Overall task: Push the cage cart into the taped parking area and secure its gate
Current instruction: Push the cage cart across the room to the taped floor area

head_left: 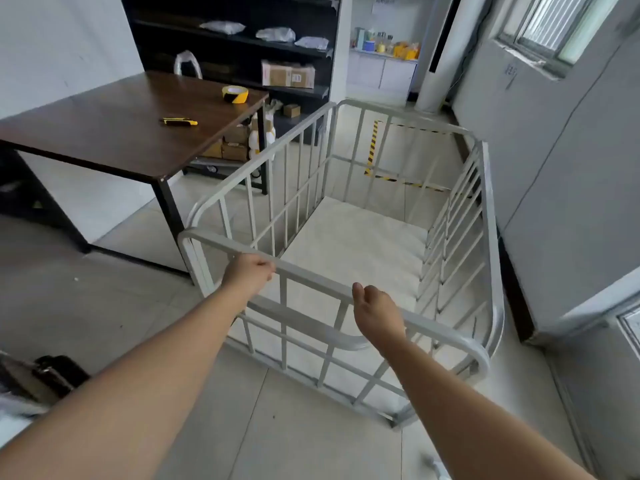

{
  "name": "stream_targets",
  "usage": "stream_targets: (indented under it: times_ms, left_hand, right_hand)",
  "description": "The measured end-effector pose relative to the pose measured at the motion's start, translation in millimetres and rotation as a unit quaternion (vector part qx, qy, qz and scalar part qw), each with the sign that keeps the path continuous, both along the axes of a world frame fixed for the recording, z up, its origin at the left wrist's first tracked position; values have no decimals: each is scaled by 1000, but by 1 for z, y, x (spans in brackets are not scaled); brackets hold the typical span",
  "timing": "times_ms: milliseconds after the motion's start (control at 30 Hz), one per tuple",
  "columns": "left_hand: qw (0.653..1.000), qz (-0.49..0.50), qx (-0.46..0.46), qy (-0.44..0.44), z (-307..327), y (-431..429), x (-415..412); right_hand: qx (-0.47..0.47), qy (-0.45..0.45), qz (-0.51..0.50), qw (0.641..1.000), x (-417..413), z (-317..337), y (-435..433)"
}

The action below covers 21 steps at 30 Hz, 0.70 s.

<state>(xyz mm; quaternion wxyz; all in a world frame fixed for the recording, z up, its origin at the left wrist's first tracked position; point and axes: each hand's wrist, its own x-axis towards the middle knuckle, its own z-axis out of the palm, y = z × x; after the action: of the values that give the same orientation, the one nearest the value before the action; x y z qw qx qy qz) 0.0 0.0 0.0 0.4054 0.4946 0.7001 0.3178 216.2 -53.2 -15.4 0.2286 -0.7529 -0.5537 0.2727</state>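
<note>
Grey barred metal cage cart (346, 216), empty, mid-floor, short of the far yellow-black taped parking area (372, 150); left hand (250, 271) and right hand (375, 315), fingers curled over the near top rail; parking and gate-securing judged outstanding.

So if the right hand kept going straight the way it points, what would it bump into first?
The right hand already rests on the cage cart's near top rail. Straight ahead lies the cart's empty inside, so probably the far rail comes next, though depth is hard to judge.
</note>
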Motion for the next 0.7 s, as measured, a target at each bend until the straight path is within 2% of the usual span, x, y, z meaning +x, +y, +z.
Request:
stream_targets:
  times_ms: [100,267,367,567,633,700]
  left_hand:
    - [992,-51,-5,117,-17,8,-14]
    - [953,-182,15,241,-42,14,-28]
    - [925,-261,28,276,-59,21,-36]
    - [871,-395,-26,292,-73,32,-50]
    - [840,-440,-48,314,-72,37,-51]
    - [793,-483,-21,371,-73,42,-51]
  right_hand:
    - [-30,-33,-17,999,-13,-9,1]
    - [-48,-144,-3,988,-25,-28,-4]
    - [-81,-192,25,978,-31,-42,-10]
    - [-95,-236,82,964,-33,-65,-17]
    - [-93,-244,97,960,-33,-71,-18]
    - [-73,-259,110,957,-33,-75,-18]
